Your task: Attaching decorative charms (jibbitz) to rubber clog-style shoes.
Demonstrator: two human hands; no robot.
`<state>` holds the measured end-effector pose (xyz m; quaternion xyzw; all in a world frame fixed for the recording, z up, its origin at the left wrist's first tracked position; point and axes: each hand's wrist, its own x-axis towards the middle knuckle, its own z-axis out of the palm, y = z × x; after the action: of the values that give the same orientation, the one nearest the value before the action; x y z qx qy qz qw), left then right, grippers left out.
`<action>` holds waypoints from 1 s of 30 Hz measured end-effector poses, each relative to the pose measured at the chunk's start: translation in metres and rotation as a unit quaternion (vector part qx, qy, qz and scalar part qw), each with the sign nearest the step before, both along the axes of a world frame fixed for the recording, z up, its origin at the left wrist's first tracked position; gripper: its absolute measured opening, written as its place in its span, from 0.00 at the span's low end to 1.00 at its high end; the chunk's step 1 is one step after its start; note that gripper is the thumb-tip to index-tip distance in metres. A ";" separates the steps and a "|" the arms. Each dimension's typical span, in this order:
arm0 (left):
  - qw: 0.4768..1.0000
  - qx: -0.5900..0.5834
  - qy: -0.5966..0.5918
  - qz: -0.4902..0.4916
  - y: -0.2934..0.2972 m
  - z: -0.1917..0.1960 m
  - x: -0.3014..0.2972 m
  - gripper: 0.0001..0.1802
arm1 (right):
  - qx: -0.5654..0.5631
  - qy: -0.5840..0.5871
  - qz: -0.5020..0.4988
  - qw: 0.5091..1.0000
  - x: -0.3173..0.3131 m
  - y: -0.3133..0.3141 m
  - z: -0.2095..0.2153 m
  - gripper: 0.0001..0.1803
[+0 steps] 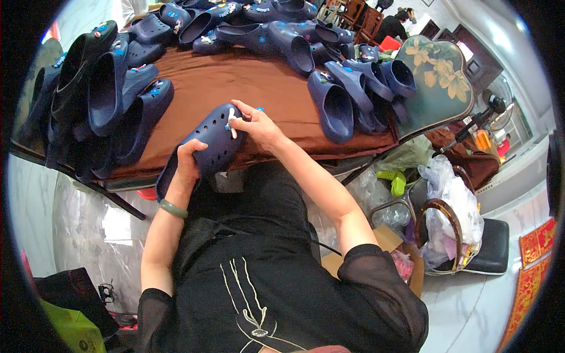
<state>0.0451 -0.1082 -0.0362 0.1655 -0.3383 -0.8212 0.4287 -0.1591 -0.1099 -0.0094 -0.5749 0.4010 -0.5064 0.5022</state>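
A navy blue clog (213, 147) with rows of round holes is held over the near edge of the table, its toe pointing up and away. My left hand (189, 160) grips it near the opening, thumb on top. At the toe, my right hand (259, 126) has its fingers closed on a small white shoe charm (232, 122) that lies against the holes. A bit of blue shows just beyond those fingertips. Whether the charm's stem sits in a hole is hidden.
Many navy clogs with charms ring the brown-covered table (247, 76), including a left stack (109, 88) and a right group (332, 109). Right of me are a chair (491, 247) with a plastic bag (450, 206), a cardboard box (385, 241) and a fan (497, 103). Another person (393, 26) is far back.
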 end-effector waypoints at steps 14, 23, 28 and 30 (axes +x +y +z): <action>0.992 -0.045 -0.116 0.009 0.008 0.000 -0.003 0.30 | 0.018 0.052 -0.011 0.998 0.004 0.009 0.011 0.34; 0.969 -0.112 -0.220 0.017 0.023 0.020 -0.018 0.20 | 0.028 0.047 -0.142 0.988 0.013 0.016 0.004 0.28; 0.991 -0.043 -0.127 -0.018 0.010 0.018 -0.015 0.24 | 0.011 -0.030 -0.022 0.999 -0.014 0.007 -0.007 0.31; 0.996 -0.027 -0.086 -0.001 0.009 0.014 -0.011 0.26 | 0.023 -0.051 0.007 0.998 -0.014 0.005 -0.010 0.35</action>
<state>0.0343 -0.0997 -0.0224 0.2232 -0.3959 -0.7948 0.4021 -0.1730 -0.1048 -0.0192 -0.5398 0.3824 -0.5222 0.5382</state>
